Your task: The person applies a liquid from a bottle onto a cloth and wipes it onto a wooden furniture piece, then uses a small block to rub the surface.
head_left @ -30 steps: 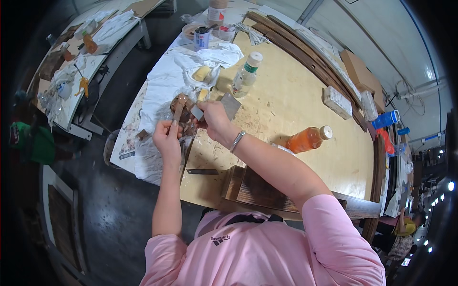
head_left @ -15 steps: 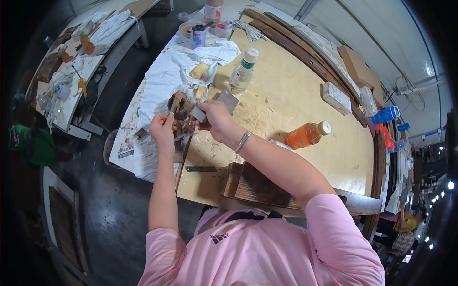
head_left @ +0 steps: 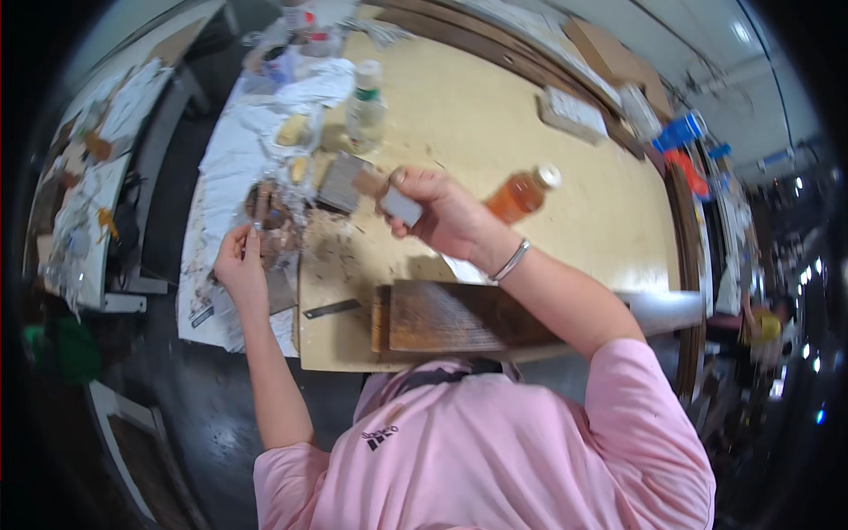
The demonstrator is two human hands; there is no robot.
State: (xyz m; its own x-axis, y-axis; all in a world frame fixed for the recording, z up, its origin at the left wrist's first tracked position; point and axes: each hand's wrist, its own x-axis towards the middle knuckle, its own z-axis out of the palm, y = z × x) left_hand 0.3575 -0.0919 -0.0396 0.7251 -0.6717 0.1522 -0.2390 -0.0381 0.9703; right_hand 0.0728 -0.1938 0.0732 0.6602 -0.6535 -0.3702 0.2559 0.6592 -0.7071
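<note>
Over the plastic-wrapped brown lump (head_left: 281,231) at the left of the table, my left hand (head_left: 238,258) is closed in a pinch on a slim brown strip (head_left: 261,210). My right hand (head_left: 437,208) is raised over the middle of the table, gripping a small flat grey piece (head_left: 402,207). A blurred brown part (head_left: 367,182) sticks out past its thumb; I cannot make out whether both belong to one tool. A grey square block (head_left: 344,184) lies between the hands. Below the right forearm rests a dark brown wooden piece (head_left: 468,318).
A clear bottle (head_left: 366,110) and a bottle of orange liquid (head_left: 523,194) stand on the table. White cloth (head_left: 231,150) and a yellow lump (head_left: 291,131) are at the left. A dark ruler-like strip (head_left: 332,308) lies near the front edge. Long brown boards (head_left: 477,49) line the back.
My right hand has moved right, away from the brown lump, carrying the grey piece. My left hand stays beside the lump, still pinching the strip. The whole view has shifted.
</note>
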